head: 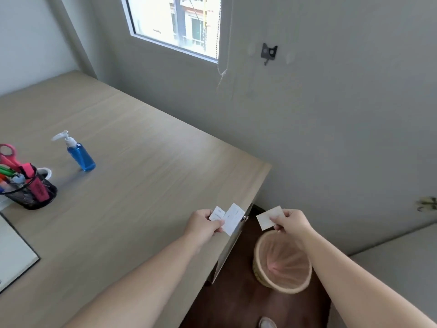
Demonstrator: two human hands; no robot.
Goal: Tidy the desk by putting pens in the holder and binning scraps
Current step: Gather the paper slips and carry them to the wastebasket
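- Two white paper scraps (229, 218) are pinched between the thumb and fingers of the left hand (203, 225), held over the near right edge of the tabletop (151, 166); faint print can be made out on them but not read.
- A third paper scrap (269, 218), plain and squarish, is gripped by the fingertips of the right hand (292, 224), just past the tabletop edge and above the far rim of the wastebasket.
- The wastebasket (282, 261), round, woven and lined with a pale pink bag, is seen on the dark wooden floor (236, 304) just right of the tabletop; its contents cannot be made out.
- A black mesh pen holder (33, 191) is placed at the far left of the tabletop, well apart from both hands, and is filled with coloured pens, a pink highlighter (35, 183) and pink-handled scissors (8, 155).
- A blue pump bottle (79, 153) is set upright just right of the holder, with a white cup (45, 172) between them.
- A white sheet on a dark board (14, 256) is partly seen at the near left edge.
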